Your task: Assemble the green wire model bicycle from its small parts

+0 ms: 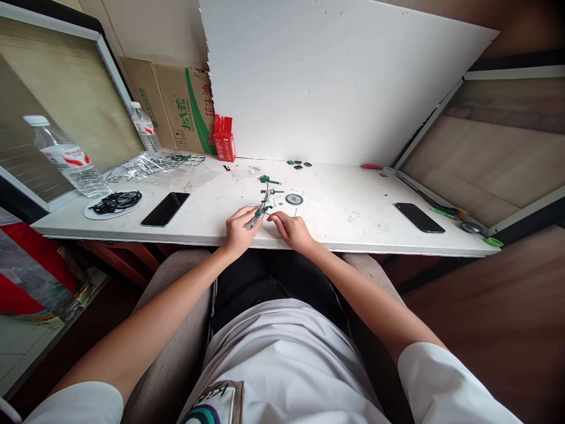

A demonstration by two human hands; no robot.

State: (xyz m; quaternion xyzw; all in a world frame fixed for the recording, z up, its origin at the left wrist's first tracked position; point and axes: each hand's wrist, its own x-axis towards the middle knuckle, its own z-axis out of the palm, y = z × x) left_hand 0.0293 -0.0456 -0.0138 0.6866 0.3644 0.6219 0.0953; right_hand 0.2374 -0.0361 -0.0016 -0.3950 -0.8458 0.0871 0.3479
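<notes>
My left hand (238,231) pinches the near end of a small green and silver model assembly (263,203) lying on the white table (353,221). My right hand (292,229) rests just right of it, fingers curled together at a tiny part I cannot make out. A small spoked wheel (293,199) lies just beyond my right hand. A loose green piece (269,180) lies farther back, and several dark green bits (299,164) sit near the white board.
Two black phones lie flat, one at left (165,208), one at right (419,217). A water bottle (66,156), a plate of black parts (115,202), clear plastic wrap (145,165), a red carton (224,139) and a cardboard box (176,106) stand left. Tools (454,212) lie at right.
</notes>
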